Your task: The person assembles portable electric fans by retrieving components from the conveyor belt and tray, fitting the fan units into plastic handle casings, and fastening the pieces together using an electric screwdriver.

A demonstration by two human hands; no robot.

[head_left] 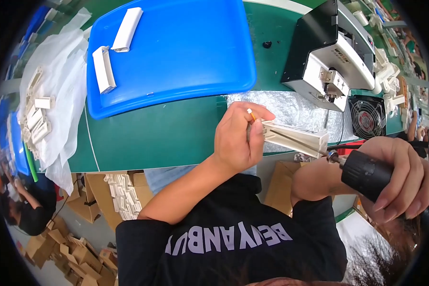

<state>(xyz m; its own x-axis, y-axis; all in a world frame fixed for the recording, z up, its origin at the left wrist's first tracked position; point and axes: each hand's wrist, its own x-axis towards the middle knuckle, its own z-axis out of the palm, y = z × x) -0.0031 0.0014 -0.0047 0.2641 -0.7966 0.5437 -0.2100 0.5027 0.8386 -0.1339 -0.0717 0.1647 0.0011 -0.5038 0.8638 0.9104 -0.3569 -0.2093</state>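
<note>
1. Right hand (400, 178), right of the frame, nearest the camera: fingers curled firmly around a black power screwdriver (367, 175), which points leftward.
2. The screwdriver's metal shaft (335, 158) enters the right end of a long white plastic housing (314, 140), right of the frame's centre, and lies along its open channel. Cannot tell whether the tip meets a screw.
3. Left hand (238, 138), centre of the frame: thumb and fingers pinch the left end of the same housing, which is tilted down toward the right. A short orange wire (253, 116) with a white connector (249, 110) projects between thumb and forefinger.
4. Beyond the hands: bubble wrap (295, 107) on a green work surface (152, 138).
5. Upper right: a black-and-white bench machine (331, 66) bearing printed lettering; just below its right side, a black fan (368, 117).
6. Upper left to top centre: a blue tray (186, 52) with two white housings (127, 29) lying apart inside, toward its left side.
7. Far left: translucent sheeting (66, 76) with a heap of white plastic parts (39, 117).
8. Lower left: a cardboard carton (99, 193) of white pieces (123, 196); a co-worker in black (40, 217) at the edge.
</note>
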